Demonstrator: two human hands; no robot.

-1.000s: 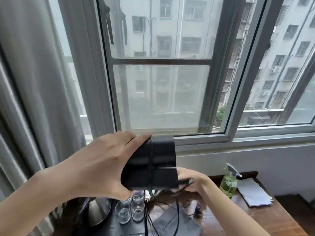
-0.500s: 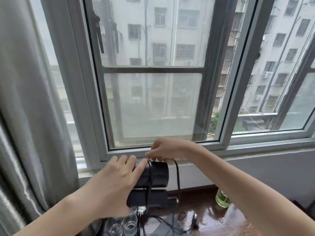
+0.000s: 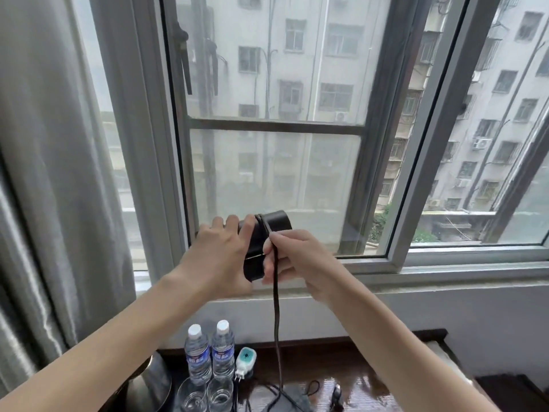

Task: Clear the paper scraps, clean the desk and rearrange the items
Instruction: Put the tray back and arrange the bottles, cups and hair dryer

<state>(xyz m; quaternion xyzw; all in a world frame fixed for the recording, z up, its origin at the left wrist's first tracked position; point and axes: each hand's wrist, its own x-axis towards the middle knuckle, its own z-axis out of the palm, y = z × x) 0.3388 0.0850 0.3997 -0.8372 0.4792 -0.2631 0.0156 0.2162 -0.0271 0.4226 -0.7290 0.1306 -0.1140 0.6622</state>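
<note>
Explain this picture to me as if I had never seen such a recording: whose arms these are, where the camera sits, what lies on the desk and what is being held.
There is no machine here. The two bare arms belong to a person who wears a wide-angle camera on the head, so you look forward and down along them, towards a window.

The left hand grips a black device, raised in front of the window frame. The right hand pinches the device's black cord, which runs over the top of the device and hangs down to the desk.

On the dark wooden desk stand two water bottles, two clear glasses in front of them, and a small white plug-in gadget beside the bottles. A metal kettle sits at the left, and loose black cables lie near the front edge. What exactly the black device is, I cannot tell.
</note>
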